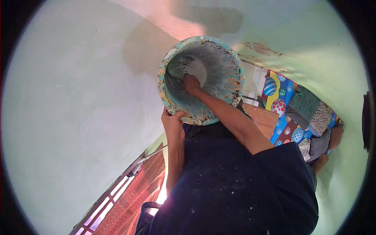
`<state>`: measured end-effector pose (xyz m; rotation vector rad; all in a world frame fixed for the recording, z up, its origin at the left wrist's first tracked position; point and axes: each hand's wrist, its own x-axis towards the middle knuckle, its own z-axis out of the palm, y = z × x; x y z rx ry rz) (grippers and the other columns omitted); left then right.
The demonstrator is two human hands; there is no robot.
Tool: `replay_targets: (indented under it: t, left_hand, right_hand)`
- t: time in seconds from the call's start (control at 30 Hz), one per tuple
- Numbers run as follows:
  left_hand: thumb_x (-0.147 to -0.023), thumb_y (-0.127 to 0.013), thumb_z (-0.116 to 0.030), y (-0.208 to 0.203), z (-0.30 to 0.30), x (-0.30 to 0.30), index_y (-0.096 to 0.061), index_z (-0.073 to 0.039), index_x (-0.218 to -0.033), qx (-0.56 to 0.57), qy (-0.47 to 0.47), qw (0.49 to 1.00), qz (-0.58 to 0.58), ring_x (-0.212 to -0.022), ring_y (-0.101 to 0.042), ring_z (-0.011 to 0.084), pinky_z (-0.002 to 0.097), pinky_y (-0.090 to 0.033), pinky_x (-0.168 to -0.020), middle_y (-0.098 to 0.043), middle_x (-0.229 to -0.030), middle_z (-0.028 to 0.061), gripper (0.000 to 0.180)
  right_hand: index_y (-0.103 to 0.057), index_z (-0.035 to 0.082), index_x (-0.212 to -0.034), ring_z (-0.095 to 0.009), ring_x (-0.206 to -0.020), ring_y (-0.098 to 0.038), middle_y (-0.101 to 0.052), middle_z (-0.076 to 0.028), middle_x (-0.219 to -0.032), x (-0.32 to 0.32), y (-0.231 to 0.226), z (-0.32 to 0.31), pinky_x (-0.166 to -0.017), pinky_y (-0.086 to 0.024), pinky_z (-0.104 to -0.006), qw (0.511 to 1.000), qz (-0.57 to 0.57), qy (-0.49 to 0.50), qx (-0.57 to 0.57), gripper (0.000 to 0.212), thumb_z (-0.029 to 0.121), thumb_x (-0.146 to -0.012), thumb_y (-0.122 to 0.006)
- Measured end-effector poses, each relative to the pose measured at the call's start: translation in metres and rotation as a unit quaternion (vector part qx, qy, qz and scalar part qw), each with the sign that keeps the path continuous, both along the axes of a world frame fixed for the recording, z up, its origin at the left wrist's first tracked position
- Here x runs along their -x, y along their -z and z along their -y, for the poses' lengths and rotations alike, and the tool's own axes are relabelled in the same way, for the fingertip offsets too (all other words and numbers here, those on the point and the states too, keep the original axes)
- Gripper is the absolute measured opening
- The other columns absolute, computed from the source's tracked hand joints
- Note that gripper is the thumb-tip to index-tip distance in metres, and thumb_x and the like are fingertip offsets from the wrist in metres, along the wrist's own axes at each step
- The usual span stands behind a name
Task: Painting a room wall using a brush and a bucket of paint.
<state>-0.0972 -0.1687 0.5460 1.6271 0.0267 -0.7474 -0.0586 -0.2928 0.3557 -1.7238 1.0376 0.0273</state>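
Observation:
A deep turquoise bucket [231,74], crusted with dried paint in white, yellow and black, is tilted so that its mouth faces me. My left hand [172,117] grips its rim at the lower left, with the thumb over the edge. Deep inside the bucket is my right hand [192,84], fingers closed near the pale round bottom [199,71]. Shade hides what those fingers hold, if anything.
A pale green wall [78,78] fills the left side. On the right, a mattress with a colourful ball print [278,105] bears several folded cloths [303,103]. A barred window with a reddish curtain [131,199] is at the lower left.

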Motion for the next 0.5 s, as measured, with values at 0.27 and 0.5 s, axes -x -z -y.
replay_targets:
  t: [0.27, 0.5]
  left_hand:
    - [-0.060, -0.055, 0.015, -0.001, -0.005, 0.000, -0.053, 0.004, -0.110, 0.024, -0.042, 0.999, -0.016, -0.077, -0.062, 0.0181, 0.0261, -0.051, -0.062, -0.063, -0.094, 0.0091, 0.051]
    - [-0.060, -0.053, 0.016, -0.007, 0.004, 0.001, -0.052, 0.006, -0.115, 0.031, -0.013, 0.999, -0.018, -0.083, -0.062, 0.0190, 0.0277, -0.051, -0.070, -0.063, -0.096, 0.0098, 0.056]
  right_hand:
    - [-0.065, 0.002, -0.095, -0.033, -0.095, -0.063, -0.066, -0.014, -0.098, 0.053, -0.035, 0.021, -0.081, -0.052, -0.0428, 0.957, 0.056, -0.194, 0.208, 0.023, 0.016, -0.077, -0.058]
    - [-0.063, -0.004, -0.098, -0.037, -0.095, -0.062, -0.065, -0.020, -0.097, 0.038, -0.022, 0.056, -0.082, -0.051, -0.0458, 0.955, 0.005, -0.191, 0.225, 0.031, 0.017, -0.075, -0.064]
